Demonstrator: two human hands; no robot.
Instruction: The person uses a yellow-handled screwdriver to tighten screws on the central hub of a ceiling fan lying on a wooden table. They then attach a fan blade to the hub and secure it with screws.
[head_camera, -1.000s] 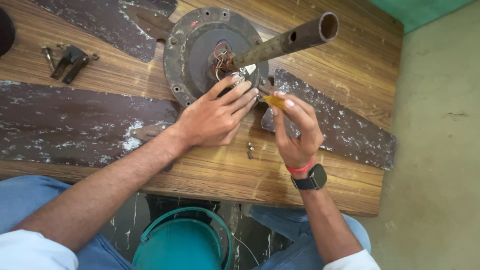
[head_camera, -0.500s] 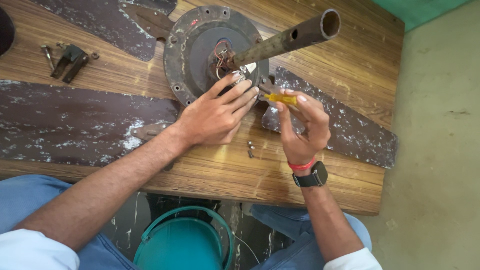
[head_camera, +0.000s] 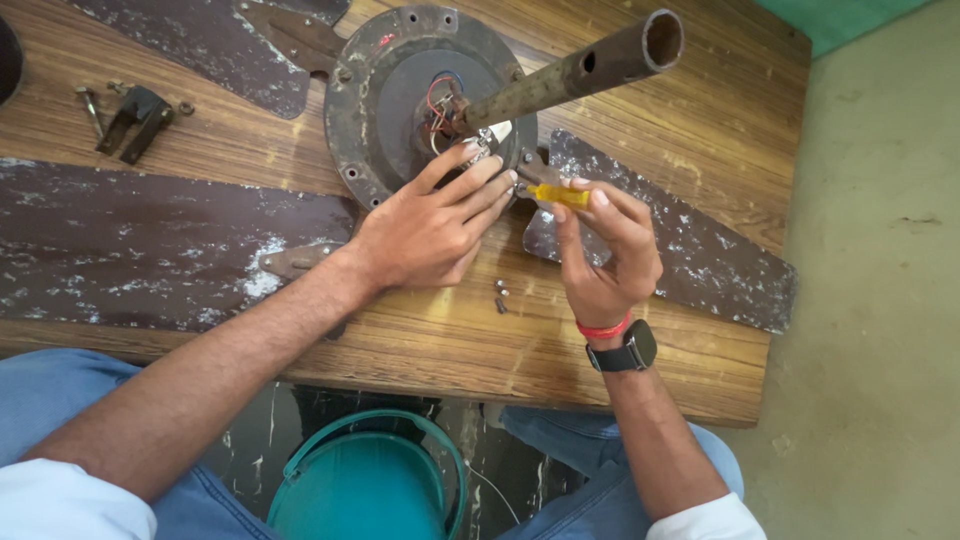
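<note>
On the wooden table (head_camera: 650, 350) lay a dismantled ceiling fan: its round, rusty motor housing (head_camera: 385, 105) sat near the far edge, and a rusted pipe (head_camera: 575, 75) rose from its middle, slanting up towards the camera and hiding part of the housing behind it. The left hand (head_camera: 425, 230) rested flat on the near rim of the housing, fingers stretched and close together, their tips touching a small pale part beside the coloured wires (head_camera: 440, 100) at the hub; it gripped nothing. The right hand (head_camera: 605, 255) was closed around a yellow-handled screwdriver (head_camera: 560, 194), pinched between thumb and fingers, with its tip pointed at the housing's edge just beside the left fingertips. The tip itself was too small to make out. A red band and a dark watch (head_camera: 625, 350) circled the right wrist.

Three worn, paint-flecked blades spread about the housing: a long one (head_camera: 130, 250) to the left under the left forearm, another (head_camera: 230, 45) at the far left corner, and a third (head_camera: 700, 270) to the right, partly covered by the right hand. A few loose screws (head_camera: 501, 295) lay on the wood between the two hands. Well apart, at the far left, were a dark metal bracket (head_camera: 135, 120) and small bits of hardware. Below the table's near edge, between the person's blue-trousered knees, stood a teal bucket (head_camera: 365, 480).
</note>
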